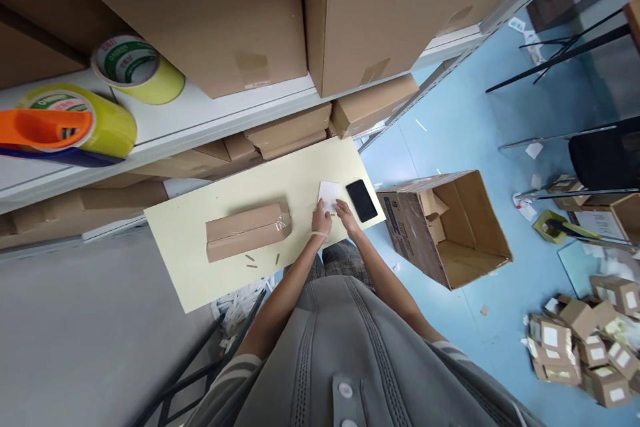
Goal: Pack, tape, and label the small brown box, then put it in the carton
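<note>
White and flat, a small paper slip (329, 196) lies near the middle of the frame on a pale yellow tabletop (200, 240), its near edge under the person's fingers. It looks plain and rectangular, tilted a little against the table's edge; any print on it is too small to read. The left hand (321, 220) rests on the slip's lower left part with the fingers bent down onto it, and a pale band sits on that wrist. The right hand (345, 212) is just beside it, touching or nearly touching, at the slip's lower right edge. Something small and yellow (332, 215) shows between the two hands; whether either hand pinches it cannot be told. A black phone (361, 200) lies face up just right of the slip. Left of the hands sits a long brown parcel (248, 231) wrapped in clear tape, with small brown scraps (250, 261) below it. An open cardboard box (450, 227) stands on the blue floor at right of centre, and rolls of yellow tape (135, 70) rest on a shelf at upper left.
</note>
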Demonstrator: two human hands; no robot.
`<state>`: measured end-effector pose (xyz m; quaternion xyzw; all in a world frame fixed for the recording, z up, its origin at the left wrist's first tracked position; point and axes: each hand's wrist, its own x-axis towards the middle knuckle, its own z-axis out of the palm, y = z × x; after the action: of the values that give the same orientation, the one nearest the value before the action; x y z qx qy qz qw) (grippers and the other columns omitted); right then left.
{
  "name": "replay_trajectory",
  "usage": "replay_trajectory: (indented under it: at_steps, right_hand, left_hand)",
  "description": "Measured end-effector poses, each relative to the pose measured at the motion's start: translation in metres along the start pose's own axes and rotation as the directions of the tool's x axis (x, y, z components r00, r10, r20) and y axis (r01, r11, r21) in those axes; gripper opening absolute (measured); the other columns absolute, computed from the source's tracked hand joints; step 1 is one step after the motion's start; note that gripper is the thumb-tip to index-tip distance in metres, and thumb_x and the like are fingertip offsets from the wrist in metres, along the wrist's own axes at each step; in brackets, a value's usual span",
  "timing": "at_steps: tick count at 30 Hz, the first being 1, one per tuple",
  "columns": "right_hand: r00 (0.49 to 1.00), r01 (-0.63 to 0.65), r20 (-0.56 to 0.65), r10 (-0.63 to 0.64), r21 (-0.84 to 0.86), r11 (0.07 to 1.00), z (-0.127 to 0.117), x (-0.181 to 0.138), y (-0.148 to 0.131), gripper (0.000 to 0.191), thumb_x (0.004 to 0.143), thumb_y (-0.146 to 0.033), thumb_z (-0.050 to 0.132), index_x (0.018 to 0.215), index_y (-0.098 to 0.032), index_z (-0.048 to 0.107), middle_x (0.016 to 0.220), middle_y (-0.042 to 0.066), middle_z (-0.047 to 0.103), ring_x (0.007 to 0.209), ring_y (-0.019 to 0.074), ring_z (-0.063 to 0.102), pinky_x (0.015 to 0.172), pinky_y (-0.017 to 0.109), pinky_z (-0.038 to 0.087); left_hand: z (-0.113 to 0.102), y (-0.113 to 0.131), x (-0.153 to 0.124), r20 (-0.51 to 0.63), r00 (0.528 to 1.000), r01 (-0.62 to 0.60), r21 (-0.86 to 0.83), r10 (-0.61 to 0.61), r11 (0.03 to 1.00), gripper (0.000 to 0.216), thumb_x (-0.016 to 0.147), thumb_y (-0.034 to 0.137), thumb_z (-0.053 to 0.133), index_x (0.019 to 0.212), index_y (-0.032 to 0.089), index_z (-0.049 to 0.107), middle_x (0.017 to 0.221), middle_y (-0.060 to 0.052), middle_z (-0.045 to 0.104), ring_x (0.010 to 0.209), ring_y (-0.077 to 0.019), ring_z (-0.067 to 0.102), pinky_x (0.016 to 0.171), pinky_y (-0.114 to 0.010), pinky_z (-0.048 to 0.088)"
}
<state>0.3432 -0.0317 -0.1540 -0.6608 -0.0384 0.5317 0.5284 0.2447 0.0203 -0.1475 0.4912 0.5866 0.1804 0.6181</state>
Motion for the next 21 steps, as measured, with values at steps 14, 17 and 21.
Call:
replay_trajectory:
  at_steps: [14,17,21]
  right_hand:
    - [0.997,-0.041,0.058,0.053,-0.186,0.982,0.001,-0.006,-0.029,0.033,0.070,-0.039,0.065,0.100,-0.025,0.066,0.116,0.004,0.064,0.110,0.0229,0.056,0.099,0.040,0.041]
    - [0.997,-0.037,0.057,0.050,-0.219,0.975,0.001,-0.008,-0.029,0.028,0.070,-0.034,0.064,0.095,-0.022,0.065,0.110,0.006,0.063,0.097,0.0199,0.061,0.087,0.036,0.049]
    - [0.994,-0.072,0.069,0.088,-0.211,0.975,0.001,-0.010,-0.030,0.027,0.070,-0.028,0.065,0.096,-0.021,0.063,0.108,0.007,0.060,0.081,0.0161,0.065,0.070,0.030,0.052]
  left_hand:
    - [-0.002,0.003,-0.008,-0.066,0.998,-0.006,0.272,0.025,0.962,0.053,0.074,0.001,0.053,0.125,0.016,0.051,0.127,-0.014,0.058,0.121,-0.0286,0.052,0.104,-0.043,0.039]
    - [0.000,0.003,-0.010,-0.089,0.993,-0.050,0.328,0.083,0.943,0.046,0.075,0.000,0.052,0.118,0.014,0.054,0.120,-0.014,0.060,0.115,-0.0244,0.057,0.101,-0.039,0.043]
    - [-0.001,0.003,-0.007,-0.146,0.988,-0.009,0.230,0.044,0.973,0.037,0.074,0.002,0.057,0.109,0.014,0.057,0.115,-0.013,0.059,0.101,-0.0217,0.062,0.092,-0.037,0.049]
